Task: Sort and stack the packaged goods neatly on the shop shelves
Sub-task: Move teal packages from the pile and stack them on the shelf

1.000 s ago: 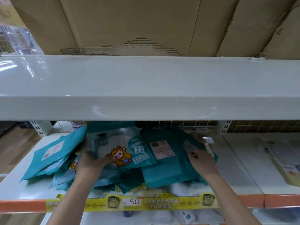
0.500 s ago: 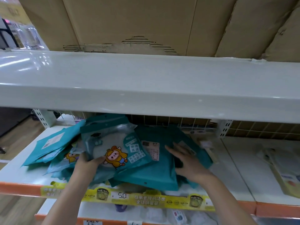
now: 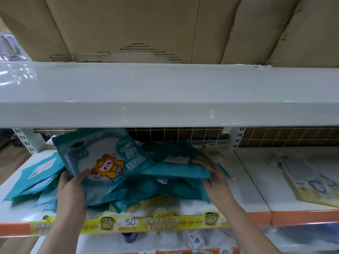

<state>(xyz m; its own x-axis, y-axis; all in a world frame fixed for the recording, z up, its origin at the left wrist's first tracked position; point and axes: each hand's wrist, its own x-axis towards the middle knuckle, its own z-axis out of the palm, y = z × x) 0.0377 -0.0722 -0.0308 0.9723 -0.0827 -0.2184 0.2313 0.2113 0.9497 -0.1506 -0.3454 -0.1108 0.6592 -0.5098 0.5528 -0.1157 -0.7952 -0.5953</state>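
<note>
overhead, cardboard boxes (image 3: 128, 24) sit atop white shelving (image 3: 165, 92).

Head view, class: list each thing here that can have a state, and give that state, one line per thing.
Cartoon packet: lifted, tilted, gripped at its lower left corner.
Teal packets: jumbled, overlapping, not yet stacked.
Left hand: holds the cartoon packet.
Right hand: holds the pile's right edge.
Left packets: slumped flat on the shelf.
Price strip: fixed along the shelf edge.
</note>
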